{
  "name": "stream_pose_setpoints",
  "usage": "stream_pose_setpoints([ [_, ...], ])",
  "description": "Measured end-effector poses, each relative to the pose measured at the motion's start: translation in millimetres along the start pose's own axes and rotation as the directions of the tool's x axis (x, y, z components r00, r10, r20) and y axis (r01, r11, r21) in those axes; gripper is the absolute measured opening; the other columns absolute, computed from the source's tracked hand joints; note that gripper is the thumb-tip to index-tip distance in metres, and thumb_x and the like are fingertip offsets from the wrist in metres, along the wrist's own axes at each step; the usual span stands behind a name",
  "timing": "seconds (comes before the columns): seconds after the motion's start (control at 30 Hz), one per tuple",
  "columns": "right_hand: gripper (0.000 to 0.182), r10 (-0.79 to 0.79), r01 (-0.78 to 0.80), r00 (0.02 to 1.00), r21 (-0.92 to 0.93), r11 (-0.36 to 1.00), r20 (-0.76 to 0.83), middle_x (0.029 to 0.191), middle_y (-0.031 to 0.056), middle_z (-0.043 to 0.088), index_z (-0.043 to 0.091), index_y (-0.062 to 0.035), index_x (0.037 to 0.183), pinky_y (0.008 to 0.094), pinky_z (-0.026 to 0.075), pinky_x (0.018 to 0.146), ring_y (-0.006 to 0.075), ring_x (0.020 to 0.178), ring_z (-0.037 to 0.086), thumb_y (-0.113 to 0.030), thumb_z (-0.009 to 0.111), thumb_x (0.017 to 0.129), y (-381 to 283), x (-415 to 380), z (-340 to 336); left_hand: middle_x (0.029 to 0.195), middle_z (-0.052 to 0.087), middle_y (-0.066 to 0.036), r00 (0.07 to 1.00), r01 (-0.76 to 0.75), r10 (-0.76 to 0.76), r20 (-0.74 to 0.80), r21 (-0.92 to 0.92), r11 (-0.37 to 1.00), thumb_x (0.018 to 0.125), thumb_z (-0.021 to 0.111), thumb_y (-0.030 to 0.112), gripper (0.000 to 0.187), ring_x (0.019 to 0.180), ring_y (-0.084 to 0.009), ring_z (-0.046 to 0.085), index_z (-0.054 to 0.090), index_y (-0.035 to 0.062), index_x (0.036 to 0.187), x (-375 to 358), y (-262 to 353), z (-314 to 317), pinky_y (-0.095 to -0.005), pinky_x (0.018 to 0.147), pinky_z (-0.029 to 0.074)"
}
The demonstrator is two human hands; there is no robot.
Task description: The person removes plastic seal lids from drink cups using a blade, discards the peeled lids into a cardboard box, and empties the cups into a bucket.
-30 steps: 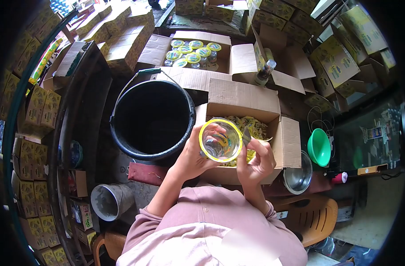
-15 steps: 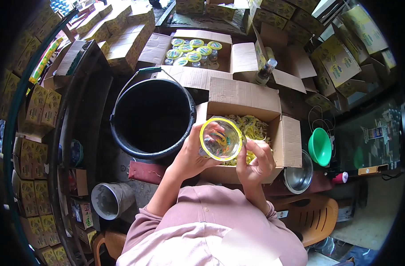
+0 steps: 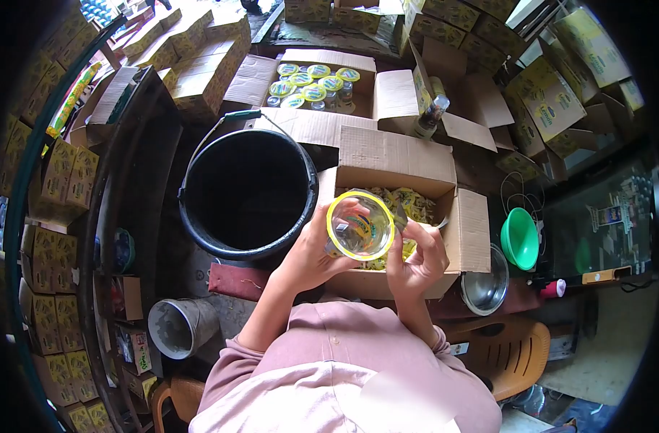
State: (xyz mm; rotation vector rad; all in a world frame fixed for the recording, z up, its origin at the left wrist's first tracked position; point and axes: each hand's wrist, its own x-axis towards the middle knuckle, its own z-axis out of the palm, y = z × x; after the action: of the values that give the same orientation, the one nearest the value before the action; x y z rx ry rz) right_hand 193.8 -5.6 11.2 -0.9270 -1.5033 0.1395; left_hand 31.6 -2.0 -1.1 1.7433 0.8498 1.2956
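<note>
Left hand wrapped around a clear jar above the open cardboard box; right hand closed on a small blade at the jar's rim, black bucket left of the box

Centre of frame: clear jar with a yellow rim, mouth up toward the camera, gripped by the left hand from the left side. Right hand touching its right edge, pinching a small blade-like tool against the rim; too small to tell what exactly. Directly beneath, an open cardboard box full of yellow scraps. Just left, a black bucket, green-gripped handle up at its top. Upper middle, another open box of lidded jars. Right side, green funnel near a steel bowl. Lower left, grey cup.
</note>
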Motion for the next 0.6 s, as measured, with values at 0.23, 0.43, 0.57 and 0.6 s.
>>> stream_pose_setpoints([
  [0.23,0.029,-0.198,0.205,0.975,-0.070,0.976,0.101,0.071,0.0054,0.055,0.065,-0.0039,0.090,0.0279,0.048,0.058,0.0189,0.065,0.058,0.008,0.065,0.064,3,4,-14,0.109,0.053,-0.012,0.996,-0.041,0.048,-0.070,0.099,0.994,0.064,0.079,0.018,0.073,0.102,-0.0220,0.054,0.036,0.0034,0.121,2,1,-3,-0.0329,0.087,0.043],
  [0.43,0.028,-0.164,0.171,0.983,-0.088,0.981,0.085,0.072,0.0067,0.054,0.061,-0.0044,0.092,0.0275,0.048,0.058,0.0196,0.066,0.058,0.008,0.064,0.068,-1,4,-22,0.110,0.053,-0.013,0.989,-0.050,0.093,-0.113,0.331,0.942,0.058,0.080,0.019,0.072,0.100,-0.0307,0.052,0.042,0.0070,0.119,-1,-1,-7,-0.0389,0.085,0.041],
  [0.57,0.027,-0.002,0.003,1.000,-0.048,0.999,0.011,0.074,0.0092,0.054,0.056,-0.0036,0.095,0.0269,0.046,0.056,0.0196,0.063,0.056,0.009,0.062,0.072,-4,8,-24,0.112,0.053,-0.012,0.981,-0.083,0.152,-0.118,0.451,0.889,0.056,0.079,0.018,0.073,0.102,-0.0315,0.050,0.043,0.0080,0.118,1,7,-8,-0.0412,0.087,0.039],
  [0.6,0.023,0.000,0.010,0.997,-0.125,0.992,0.080,0.075,0.0098,0.054,0.058,-0.0030,0.092,0.0275,0.044,0.056,0.0189,0.063,0.054,0.009,0.061,0.072,-5,16,-26,0.112,0.053,-0.011,0.982,-0.083,0.153,-0.112,0.472,0.878,0.056,0.078,0.018,0.072,0.102,-0.0308,0.051,0.043,0.0082,0.118,1,8,-8,-0.0411,0.088,0.038],
])
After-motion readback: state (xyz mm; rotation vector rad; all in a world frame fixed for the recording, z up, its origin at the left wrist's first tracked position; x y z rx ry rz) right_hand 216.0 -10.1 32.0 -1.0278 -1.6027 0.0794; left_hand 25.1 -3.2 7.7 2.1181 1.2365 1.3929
